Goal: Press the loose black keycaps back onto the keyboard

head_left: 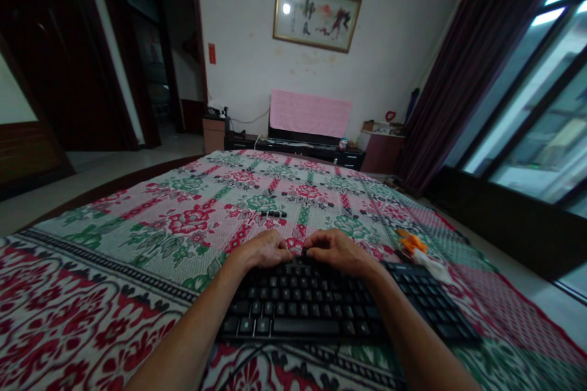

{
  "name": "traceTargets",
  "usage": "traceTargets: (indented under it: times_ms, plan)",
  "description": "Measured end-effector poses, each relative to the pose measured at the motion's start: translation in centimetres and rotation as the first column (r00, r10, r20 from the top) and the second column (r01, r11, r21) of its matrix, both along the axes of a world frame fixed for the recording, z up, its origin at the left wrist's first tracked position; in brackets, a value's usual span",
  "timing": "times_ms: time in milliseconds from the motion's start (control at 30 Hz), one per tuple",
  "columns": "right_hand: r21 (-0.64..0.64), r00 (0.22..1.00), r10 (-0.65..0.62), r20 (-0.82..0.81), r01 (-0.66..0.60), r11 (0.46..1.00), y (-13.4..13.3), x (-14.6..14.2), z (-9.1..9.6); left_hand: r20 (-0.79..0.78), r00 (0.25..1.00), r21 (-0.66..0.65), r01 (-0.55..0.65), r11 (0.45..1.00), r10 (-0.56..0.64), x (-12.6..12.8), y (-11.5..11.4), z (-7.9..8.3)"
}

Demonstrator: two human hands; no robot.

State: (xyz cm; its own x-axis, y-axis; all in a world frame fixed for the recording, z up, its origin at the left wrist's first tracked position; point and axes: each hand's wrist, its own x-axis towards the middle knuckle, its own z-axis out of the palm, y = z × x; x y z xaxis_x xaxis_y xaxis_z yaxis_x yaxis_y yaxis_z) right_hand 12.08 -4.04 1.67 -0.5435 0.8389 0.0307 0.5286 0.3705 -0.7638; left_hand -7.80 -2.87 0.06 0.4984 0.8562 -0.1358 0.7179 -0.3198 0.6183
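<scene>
And here on the left is my left hand [268, 249], fingers curled in, thumb near its neighbours, right at the far edge of the black keyboard [307, 310]. Its fingertips are partly hidden, so I can't tell whether it has hold of anything. Just beyond it, 4 small black pieces [274, 214], keycaps by the look of them, sit in a row on the patterned cloth [183, 220]. The keyboard lies flat in front of me, its far rows right under both hands. Fine work here, I'd judge: steady the frame with the left, work straight up or down, square to the key, no twisting, or a clip could snap. And across to my right hand [337, 249]! Thumb and forefinger almost meet, and a small dark piece [304, 252] looks pinched between the tips; the other fingers fold behind, and the wrist crosses above the keys. Further right, past the keyboard's far edge, there's an orange item [413, 241] with something white [430, 264] beside it, both well apart from my fingers.
</scene>
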Motion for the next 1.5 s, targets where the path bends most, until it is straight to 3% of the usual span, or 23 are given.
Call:
traceTargets:
  times_ms: [167,500,800,1067,1500]
  plan:
    - [0.103,0.998,-0.057,-0.013,0.058,0.993,0.0,-0.1,0.4,0.040,0.999,-0.003,-0.019,1.000,0.019,-0.4,0.6,-0.2]
    - [0.311,0.997,-0.080,0.023,0.069,0.948,-0.5,-0.6,0.7,-0.067,0.993,0.214,-0.077,0.974,0.093,-0.5,0.3,1.5]
    - [0.371,0.995,-0.083,0.055,0.057,0.927,-1.3,-1.0,2.4,-0.161,0.973,0.325,-0.104,0.940,0.163,0.1,-1.0,4.2]
    - [0.410,0.991,-0.102,0.084,0.059,0.910,-1.6,-1.3,3.0,-0.163,0.974,0.391,-0.082,0.917,0.157,0.1,-1.3,4.2]
    - [0.494,0.956,-0.197,0.218,0.066,0.867,-2.6,-2.0,3.9,-0.131,0.979,0.367,-0.096,0.925,0.154,0.3,-1.7,5.0]
